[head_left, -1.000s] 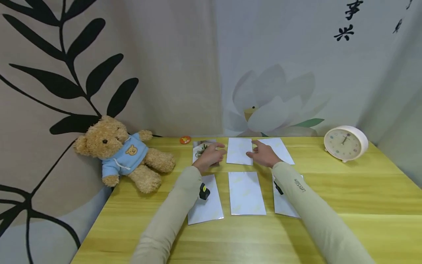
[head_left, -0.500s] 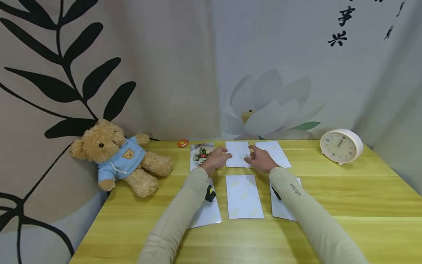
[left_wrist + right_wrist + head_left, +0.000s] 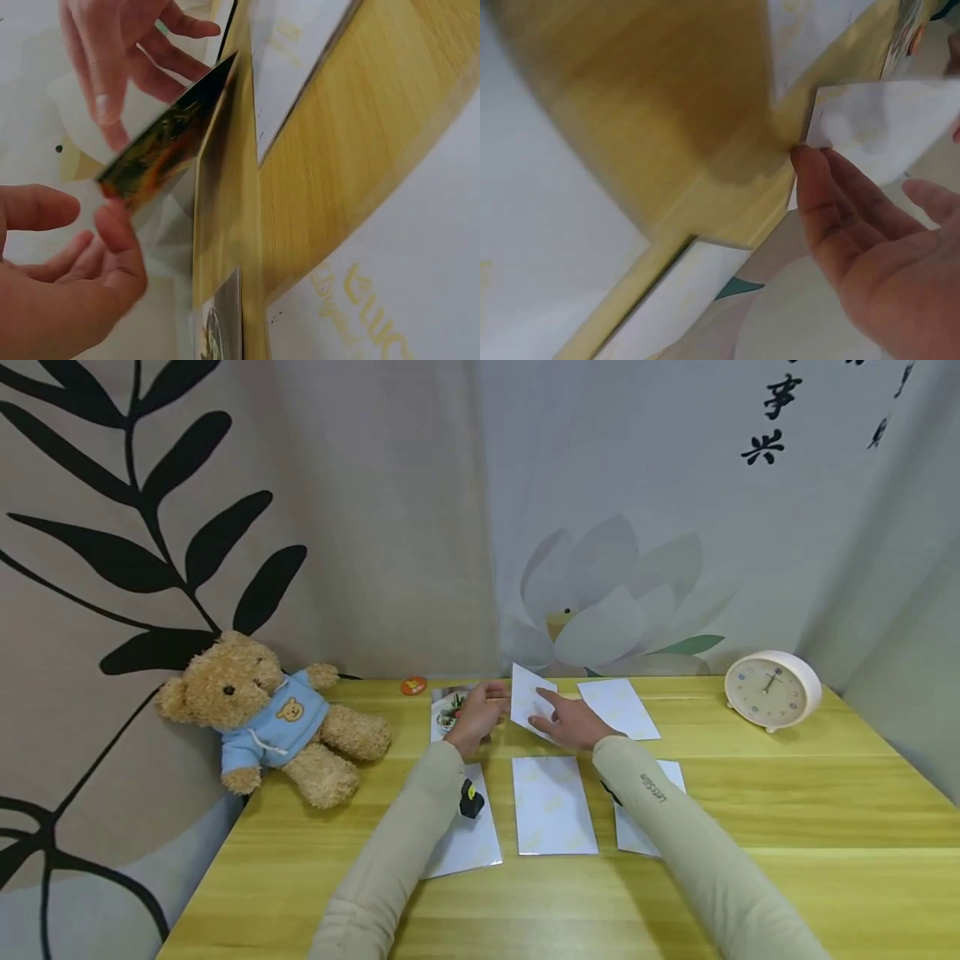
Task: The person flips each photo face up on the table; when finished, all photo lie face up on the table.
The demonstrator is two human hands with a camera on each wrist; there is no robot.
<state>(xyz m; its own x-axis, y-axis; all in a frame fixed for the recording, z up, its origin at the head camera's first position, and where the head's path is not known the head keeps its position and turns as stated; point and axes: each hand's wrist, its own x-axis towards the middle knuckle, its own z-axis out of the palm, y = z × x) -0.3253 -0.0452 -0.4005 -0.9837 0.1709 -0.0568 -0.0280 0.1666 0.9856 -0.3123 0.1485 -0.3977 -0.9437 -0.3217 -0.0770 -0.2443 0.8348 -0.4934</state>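
Between the hands, a photo print (image 3: 528, 693) stands tilted up at the back of the table, its white back toward me. Its dark picture side (image 3: 161, 154) shows in the left wrist view. The left hand (image 3: 477, 718) is at its left edge, one fingertip at a corner and the thumb apart. From the right, the right hand (image 3: 573, 723) reaches over the white back, index finger extended. In the right wrist view, its fingertips (image 3: 804, 154) are at the print's edge. Partly behind the left hand lies a face-up photo of a bowl with plants (image 3: 448, 710).
Several white-backed photo prints lie face down, including one in the front middle (image 3: 555, 806) and one at the back right (image 3: 618, 710). A teddy bear (image 3: 277, 718) slumps at left. An orange round sticker (image 3: 413, 685) and an alarm clock (image 3: 772, 689) sit near the back edge.
The photo print that lay flat is now tipped up, its left side raised. The right hand has moved left over it. The left hand went right to its edge, then slightly back.
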